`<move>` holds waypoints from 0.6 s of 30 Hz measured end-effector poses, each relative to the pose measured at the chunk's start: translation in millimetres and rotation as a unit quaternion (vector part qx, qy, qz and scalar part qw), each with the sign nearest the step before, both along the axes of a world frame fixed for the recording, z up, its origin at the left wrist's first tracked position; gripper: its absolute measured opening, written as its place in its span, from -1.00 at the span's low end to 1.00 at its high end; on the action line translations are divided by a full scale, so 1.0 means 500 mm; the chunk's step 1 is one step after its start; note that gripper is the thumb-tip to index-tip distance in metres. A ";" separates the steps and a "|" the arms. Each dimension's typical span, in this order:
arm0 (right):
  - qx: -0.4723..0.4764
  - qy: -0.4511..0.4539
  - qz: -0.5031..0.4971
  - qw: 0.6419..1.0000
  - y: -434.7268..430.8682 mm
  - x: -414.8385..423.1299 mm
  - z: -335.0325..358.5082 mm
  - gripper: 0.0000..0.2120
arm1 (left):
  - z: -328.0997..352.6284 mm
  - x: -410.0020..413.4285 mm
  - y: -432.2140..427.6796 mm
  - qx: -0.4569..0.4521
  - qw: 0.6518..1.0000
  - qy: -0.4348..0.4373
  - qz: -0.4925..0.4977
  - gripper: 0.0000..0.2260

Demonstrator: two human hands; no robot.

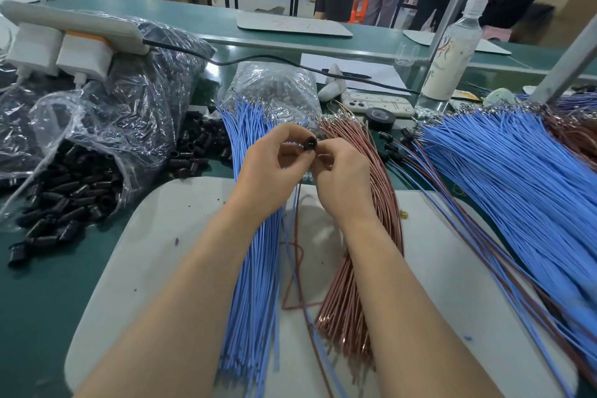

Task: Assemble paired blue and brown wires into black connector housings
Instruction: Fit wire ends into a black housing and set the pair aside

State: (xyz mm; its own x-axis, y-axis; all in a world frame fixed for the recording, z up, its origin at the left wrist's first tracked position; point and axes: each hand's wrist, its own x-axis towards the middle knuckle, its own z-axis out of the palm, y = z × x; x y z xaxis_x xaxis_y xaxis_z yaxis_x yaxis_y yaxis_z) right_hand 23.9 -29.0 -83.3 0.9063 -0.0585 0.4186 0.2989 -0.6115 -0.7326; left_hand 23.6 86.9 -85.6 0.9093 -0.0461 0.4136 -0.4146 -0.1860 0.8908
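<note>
My left hand (271,168) pinches a small black connector housing (310,143) between thumb and fingertips, above the middle of the bench. My right hand (342,178) is curled against the housing's right side; a blue wire and a brown wire (298,200) hang down from between the two hands. Under my left wrist lies a bundle of loose blue wires (255,284). A bundle of brown wires (355,284) lies under my right wrist. Loose black housings (64,203) spill from a plastic bag at the left.
A big fan of finished blue and brown wire pairs (517,178) covers the right side. A grey mat (161,252) lies under my arms. Behind the hands are a clear bag (274,87), a roll of black tape (381,118), a phone (378,105) and a bottle (452,52). People stand in the background.
</note>
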 end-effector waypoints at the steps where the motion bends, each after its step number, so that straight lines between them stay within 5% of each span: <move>1: 0.004 0.000 -0.002 1.000 0.000 0.000 0.000 -0.88 | 0.000 0.000 -0.001 -0.003 1.000 0.002 -0.005 -0.78; 18: -0.009 0.037 -0.009 0.999 -0.006 -0.002 0.008 -0.86 | 0.003 -0.005 -0.005 -0.021 0.999 0.024 0.000 -0.79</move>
